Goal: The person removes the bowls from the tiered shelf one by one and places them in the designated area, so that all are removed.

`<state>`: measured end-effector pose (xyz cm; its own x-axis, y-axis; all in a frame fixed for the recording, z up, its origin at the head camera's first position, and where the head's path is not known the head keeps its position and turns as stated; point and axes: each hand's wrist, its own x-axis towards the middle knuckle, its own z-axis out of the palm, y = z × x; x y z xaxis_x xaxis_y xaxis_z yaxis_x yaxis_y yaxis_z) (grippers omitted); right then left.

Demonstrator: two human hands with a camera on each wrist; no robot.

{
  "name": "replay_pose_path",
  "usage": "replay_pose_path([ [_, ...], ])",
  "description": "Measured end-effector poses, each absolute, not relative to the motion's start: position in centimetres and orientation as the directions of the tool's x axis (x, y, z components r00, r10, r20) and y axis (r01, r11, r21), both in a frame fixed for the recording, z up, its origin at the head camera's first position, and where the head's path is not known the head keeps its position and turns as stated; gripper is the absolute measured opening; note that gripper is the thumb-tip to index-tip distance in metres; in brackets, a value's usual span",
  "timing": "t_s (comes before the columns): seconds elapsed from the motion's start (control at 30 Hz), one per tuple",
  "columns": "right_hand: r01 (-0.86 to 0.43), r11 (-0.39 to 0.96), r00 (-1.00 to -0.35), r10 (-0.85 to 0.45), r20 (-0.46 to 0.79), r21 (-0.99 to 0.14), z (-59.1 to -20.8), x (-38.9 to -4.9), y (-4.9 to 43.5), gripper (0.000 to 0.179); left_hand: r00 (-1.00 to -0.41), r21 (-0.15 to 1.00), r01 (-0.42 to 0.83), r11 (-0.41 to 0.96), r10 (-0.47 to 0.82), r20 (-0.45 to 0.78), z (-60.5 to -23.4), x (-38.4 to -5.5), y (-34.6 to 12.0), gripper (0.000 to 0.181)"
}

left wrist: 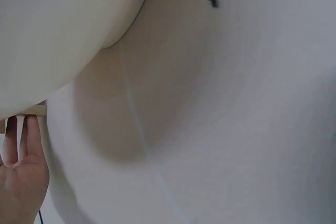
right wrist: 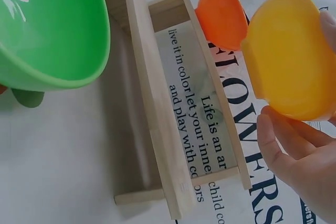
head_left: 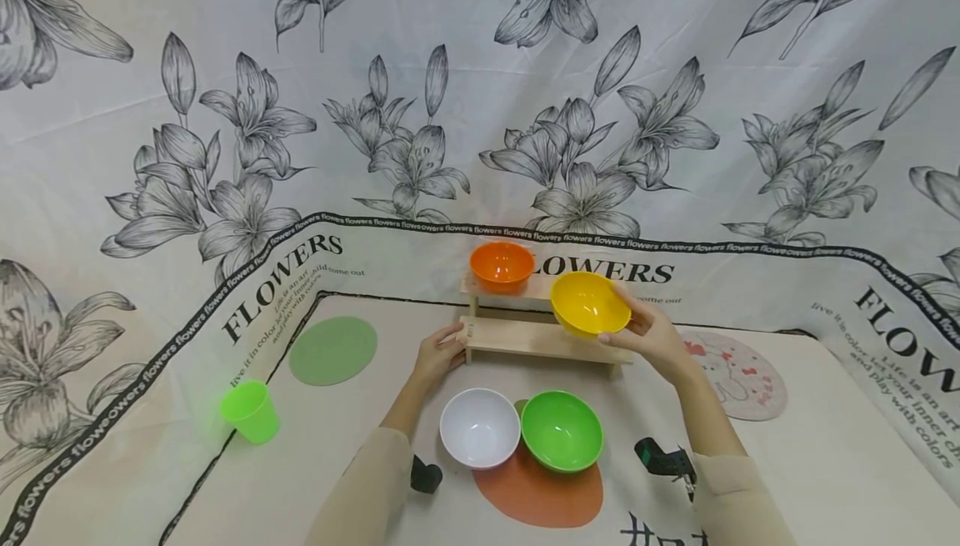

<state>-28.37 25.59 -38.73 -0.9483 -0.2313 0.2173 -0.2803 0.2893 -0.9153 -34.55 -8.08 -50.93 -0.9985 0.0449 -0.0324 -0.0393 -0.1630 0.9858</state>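
My right hand [head_left: 652, 336] grips the rim of a yellow bowl [head_left: 588, 304], which is tilted and held over the right part of a two-step wooden shelf [head_left: 540, 338]. In the right wrist view, fingers lie along the side of the yellow bowl [right wrist: 294, 56]. My left hand [head_left: 441, 354] holds the left end of the shelf's lower step; its fingers [left wrist: 32, 135] reach up to the wood in the left wrist view. On the upper step, at its left end, sits an orange bowl [head_left: 502, 267].
In front of the shelf, a white bowl [head_left: 480, 429] and a green bowl [head_left: 562, 432] stand side by side, overlapping an orange mat [head_left: 540, 496]. A green cup [head_left: 251, 413] is at the far left, near a green round mat [head_left: 333, 351]. A pink patterned mat [head_left: 738, 375] lies right.
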Motion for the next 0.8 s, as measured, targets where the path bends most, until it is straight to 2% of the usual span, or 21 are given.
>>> replay_pose_path([
  [0.23, -0.252, 0.357, -0.960, -0.212, 0.185, -0.900, -38.8, -26.3, 26.8, 0.085, -0.998, 0.984, -0.040, -0.174, 0.056, -0.031, -51.0, -34.4, -8.0, 0.043],
  [0.8, -0.311, 0.311, -0.941, -0.230, 0.247, -0.898, -40.9, -22.4, 29.1, 0.079, -0.997, 0.985, -0.043, -0.167, 0.063, -0.033, -51.0, -34.4, -8.3, 0.044],
])
